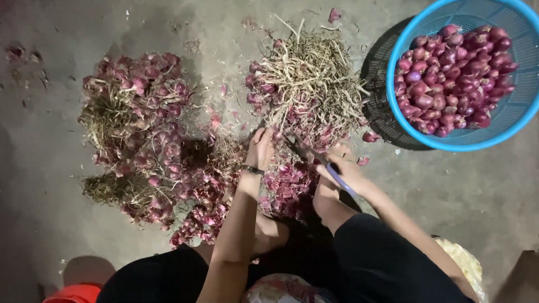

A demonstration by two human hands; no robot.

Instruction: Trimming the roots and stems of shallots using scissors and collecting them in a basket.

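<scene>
Two hands busy: our left hand [259,147] pinches shallots [281,137], right hand [343,168] seemingly closed round scissors [314,160], so we cut close.

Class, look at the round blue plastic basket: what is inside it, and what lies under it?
Blue plastic basket holds peeled purple shallots. Beneath it a dark mesh basket shows partly; the rest is covered.

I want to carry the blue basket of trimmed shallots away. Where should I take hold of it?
Probably grip the blue basket by its rim, from its lower right side: the rim is bare, the floor there is open, and stalks crowd its left.
</scene>
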